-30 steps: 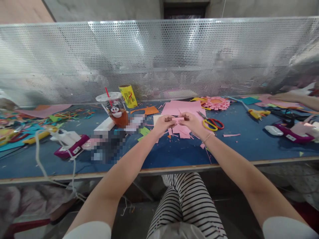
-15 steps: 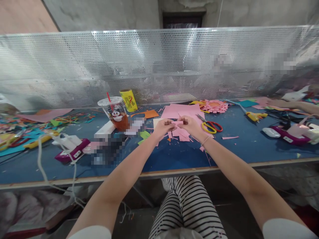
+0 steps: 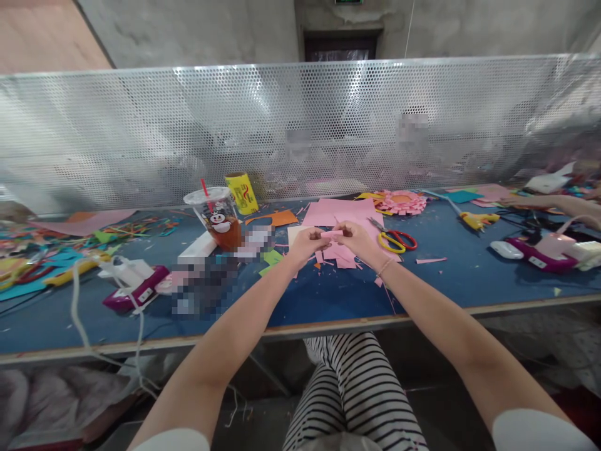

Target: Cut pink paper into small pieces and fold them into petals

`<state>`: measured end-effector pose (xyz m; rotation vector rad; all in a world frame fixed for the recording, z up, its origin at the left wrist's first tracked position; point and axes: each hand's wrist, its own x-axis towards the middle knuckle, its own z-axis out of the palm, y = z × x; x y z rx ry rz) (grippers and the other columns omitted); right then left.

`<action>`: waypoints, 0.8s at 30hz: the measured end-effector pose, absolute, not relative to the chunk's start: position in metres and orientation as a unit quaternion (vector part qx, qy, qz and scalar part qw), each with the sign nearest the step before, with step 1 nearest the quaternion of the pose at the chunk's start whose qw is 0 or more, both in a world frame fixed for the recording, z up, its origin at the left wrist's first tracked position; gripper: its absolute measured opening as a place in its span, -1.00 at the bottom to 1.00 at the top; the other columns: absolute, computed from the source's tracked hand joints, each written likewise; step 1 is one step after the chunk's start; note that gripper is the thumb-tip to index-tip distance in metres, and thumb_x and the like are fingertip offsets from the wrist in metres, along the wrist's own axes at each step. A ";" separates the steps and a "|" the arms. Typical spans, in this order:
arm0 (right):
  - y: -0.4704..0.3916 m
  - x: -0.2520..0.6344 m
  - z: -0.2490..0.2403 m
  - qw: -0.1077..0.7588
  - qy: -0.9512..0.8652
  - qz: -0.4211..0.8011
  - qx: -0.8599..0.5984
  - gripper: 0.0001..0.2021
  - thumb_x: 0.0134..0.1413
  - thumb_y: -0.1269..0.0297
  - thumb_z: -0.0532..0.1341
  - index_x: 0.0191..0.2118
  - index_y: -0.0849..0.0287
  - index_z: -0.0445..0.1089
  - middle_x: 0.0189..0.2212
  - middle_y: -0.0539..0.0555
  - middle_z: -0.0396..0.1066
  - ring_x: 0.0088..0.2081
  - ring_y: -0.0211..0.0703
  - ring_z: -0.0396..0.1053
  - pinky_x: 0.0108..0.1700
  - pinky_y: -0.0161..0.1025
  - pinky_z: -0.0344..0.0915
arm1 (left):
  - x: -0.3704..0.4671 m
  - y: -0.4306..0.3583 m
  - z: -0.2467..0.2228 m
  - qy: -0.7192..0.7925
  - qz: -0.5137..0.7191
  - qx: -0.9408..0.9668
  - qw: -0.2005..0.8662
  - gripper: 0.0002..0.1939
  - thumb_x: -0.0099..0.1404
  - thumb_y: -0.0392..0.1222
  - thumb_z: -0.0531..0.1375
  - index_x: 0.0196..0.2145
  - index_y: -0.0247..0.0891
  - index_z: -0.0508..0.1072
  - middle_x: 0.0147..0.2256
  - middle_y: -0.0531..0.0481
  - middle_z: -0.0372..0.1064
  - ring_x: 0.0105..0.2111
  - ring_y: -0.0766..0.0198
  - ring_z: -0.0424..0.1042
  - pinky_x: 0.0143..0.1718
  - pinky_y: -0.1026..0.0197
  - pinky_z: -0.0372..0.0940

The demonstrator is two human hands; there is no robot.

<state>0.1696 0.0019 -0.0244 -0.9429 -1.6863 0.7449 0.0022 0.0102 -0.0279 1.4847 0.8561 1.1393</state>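
"Paper, the small pink piece: where is it?"
"Between left hand and right hand, above pink scraps; each grip is closed on one end, presumably to steady it."
"And the scissors?"
"On the worktop near the right hand, perhaps for easy reach."

Twos and ones around a single drink cup
Two purple power strips, two pairs of scissors, two yellow glue guns: one of each left of the cup, one right. Also right of it: the person's two hands, one small pink paper piece, one fringed pink ring. Behind it, one yellow container.
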 end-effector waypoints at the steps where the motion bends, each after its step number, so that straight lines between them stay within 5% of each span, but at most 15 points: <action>1: 0.002 0.169 -0.024 0.510 -0.696 0.315 -0.394 -0.80 -0.16 0.20 0.19 -0.37 0.20 0.32 -0.48 0.00 0.33 -0.47 -0.28 0.25 -0.42 -0.30 0.21 | 0.002 0.011 -0.028 0.360 0.476 0.618 0.512 -0.70 -0.10 -0.12 0.32 -0.46 -0.35 0.36 -0.58 0.07 0.33 -0.51 0.36 0.40 -0.35 0.24 0.33; 24: -0.001 0.171 -0.021 0.495 -0.723 0.259 -0.406 -0.84 -0.18 0.25 0.18 -0.40 0.20 0.30 -0.50 -0.03 0.28 -0.48 -0.30 0.17 -0.42 -0.31 0.13 | 0.004 0.009 -0.025 0.396 0.429 0.611 0.535 -0.74 -0.08 -0.22 0.32 -0.48 -0.37 0.32 -0.58 0.00 0.38 -0.53 0.35 0.43 -0.41 0.27 0.32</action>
